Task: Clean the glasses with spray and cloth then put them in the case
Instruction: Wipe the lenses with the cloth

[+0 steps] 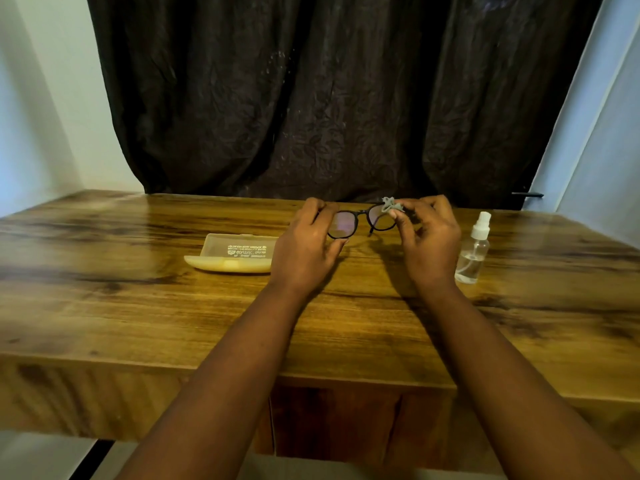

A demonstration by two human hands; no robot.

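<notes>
Above the wooden desk (104, 306) I held the black-framed glasses (360, 221) up between both hands, my left hand (304, 251) with its grip clamped on the outer edge of one lens rim. My right hand (429, 240) pinched a small grey cloth (391, 205) against the other lens. On the desk, the pale case (235, 254) lay shut to my left and the clear spray bottle (474, 251) stood upright just beside my right hand.

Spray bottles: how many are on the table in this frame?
1. The spray bottle stands upright on the table, just right of the right hand. None seems hidden.
</notes>
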